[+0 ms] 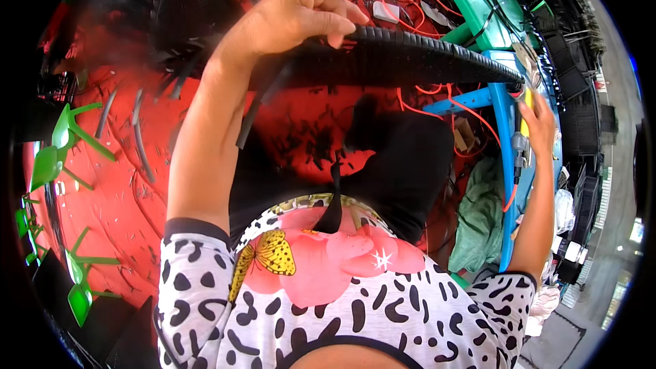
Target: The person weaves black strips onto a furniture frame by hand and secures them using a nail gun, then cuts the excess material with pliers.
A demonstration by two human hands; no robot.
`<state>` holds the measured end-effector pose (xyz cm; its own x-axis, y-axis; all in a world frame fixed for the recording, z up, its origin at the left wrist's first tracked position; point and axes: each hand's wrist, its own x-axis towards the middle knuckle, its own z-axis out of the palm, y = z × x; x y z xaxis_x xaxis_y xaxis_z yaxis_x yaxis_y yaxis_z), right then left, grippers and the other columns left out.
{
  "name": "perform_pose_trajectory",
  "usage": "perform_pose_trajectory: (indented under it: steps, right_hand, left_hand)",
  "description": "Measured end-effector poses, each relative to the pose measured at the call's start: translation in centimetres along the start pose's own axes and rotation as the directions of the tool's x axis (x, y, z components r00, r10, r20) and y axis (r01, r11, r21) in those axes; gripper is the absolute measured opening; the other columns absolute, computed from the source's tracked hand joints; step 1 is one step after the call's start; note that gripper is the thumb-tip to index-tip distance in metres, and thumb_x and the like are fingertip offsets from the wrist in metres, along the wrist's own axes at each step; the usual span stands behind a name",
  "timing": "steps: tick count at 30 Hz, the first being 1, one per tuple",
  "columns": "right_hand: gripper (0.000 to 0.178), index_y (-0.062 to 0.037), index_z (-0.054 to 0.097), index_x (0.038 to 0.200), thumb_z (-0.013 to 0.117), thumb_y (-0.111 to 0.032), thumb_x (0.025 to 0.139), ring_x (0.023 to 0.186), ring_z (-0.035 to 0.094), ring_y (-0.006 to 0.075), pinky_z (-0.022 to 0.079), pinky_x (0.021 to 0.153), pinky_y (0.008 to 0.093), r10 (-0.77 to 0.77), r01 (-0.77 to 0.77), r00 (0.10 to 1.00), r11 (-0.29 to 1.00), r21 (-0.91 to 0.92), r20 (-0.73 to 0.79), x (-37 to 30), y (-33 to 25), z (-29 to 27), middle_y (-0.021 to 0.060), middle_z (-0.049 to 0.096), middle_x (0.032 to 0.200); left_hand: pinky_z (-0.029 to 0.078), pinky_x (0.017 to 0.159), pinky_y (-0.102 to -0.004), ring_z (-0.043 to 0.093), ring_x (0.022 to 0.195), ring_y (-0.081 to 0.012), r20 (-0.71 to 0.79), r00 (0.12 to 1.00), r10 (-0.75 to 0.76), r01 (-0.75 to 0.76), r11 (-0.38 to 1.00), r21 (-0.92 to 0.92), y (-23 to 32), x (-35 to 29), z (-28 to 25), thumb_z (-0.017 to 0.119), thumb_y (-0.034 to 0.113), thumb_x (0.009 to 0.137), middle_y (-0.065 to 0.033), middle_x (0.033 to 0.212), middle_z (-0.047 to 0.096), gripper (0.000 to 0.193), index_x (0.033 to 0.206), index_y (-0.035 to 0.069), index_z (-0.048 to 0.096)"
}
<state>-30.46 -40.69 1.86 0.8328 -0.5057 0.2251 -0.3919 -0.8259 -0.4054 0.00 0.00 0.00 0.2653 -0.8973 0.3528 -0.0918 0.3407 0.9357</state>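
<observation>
— spotted shirt [342,314] with the pink flower and yellow butterfly fills the bottom, closest to the lens. what are the fingers doing above it?

— left hand [304,10] is raised, fingers [345,10] curled loosely together, their tips resting on the top edge of the black ribbed panel [410,58]. it reads as a light touch more than a clamp; the thumb is hidden, so i cannot tell if it pinches from below.

— and the other one?

— right hand [540,126] is out at the panel's far end, by the blue frame [502,116]. fingers look slightly spread and bent beside a yellow-handled tool [525,113], but whether they close on it i cannot tell.

— where does the panel sit?

— held up in front of the chest, above the black-clad lap, spanning from one hand to the other.

— how would it handle?

— judging by the woven ribbing, probably light, stiff along its length with some springy give. the ribs should grip well, not slippery. best held at the thick rim, one hand near each end.

— its axis?

— long axis runs left to right, dipping slightly toward the right hand, pointing at the blue frame; the fisheye bows it. red floor [123,164] with black offcuts lies beneath.
</observation>
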Motion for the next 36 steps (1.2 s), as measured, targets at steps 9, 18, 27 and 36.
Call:
perform_pose_trajectory:
  steps: [9,18,27,36]
  right_hand:
    - [0.065,-0.0032,0.048,0.131,0.056,-0.049,0.085,0.122,0.046,0.0333,0.032,0.103,0.0381,0.211,-0.257,0.966,0.837,-0.484,-0.149,-6.4,9.7,-4.2,0.0206,0.051,0.129]
    - [0.029,-0.0073,0.062,0.095,0.073,-0.017,0.071,0.090,0.057,0.0248,0.049,0.076,0.0364,-0.845,0.853,0.522,0.518,0.072,-0.115,0.0,-27.8,13.8,0.0069,0.056,0.090]
    - [0.025,-0.0093,0.062,0.089,0.070,-0.007,0.065,0.079,0.060,0.0229,0.049,0.067,0.0344,-0.717,0.728,0.679,0.630,0.271,-0.159,1.3,-27.7,16.1,0.0036,0.057,0.088]
    - [0.038,-0.0018,0.057,0.111,0.069,-0.009,0.075,0.085,0.061,0.0214,0.047,0.078,0.0294,-0.795,0.785,0.584,0.605,-0.134,-0.164,4.9,-26.2,17.0,0.0114,0.063,0.095]
  left_hand:
    - [0.043,0.087,-0.0311,0.056,0.098,-0.0151,-0.231,0.969,-0.089,0.091,0.996,-0.005,1.1,1.4,0.9,0.066,0.018,0.086,-0.0105,0.106,0.062,0.064,0.137,-0.004,0.033]
    - [0.048,0.080,-0.0334,0.062,0.095,-0.0225,-0.321,0.932,-0.168,0.071,0.954,-0.291,-0.3,-0.4,-0.3,0.053,0.027,0.094,-0.0146,0.104,0.064,0.044,0.128,0.002,0.041]
    - [0.051,0.077,-0.0319,0.063,0.091,-0.0237,-0.567,0.818,0.099,-0.304,0.910,-0.280,-0.7,0.3,1.4,0.060,0.018,0.088,-0.0148,0.101,0.062,0.040,0.120,-0.002,0.045]
    - [0.051,0.065,-0.0350,0.062,0.073,-0.0285,-0.053,0.682,0.729,-0.423,0.453,0.785,6.1,-0.8,10.3,0.068,0.009,0.070,-0.0120,0.083,0.061,0.022,0.090,0.003,0.061]
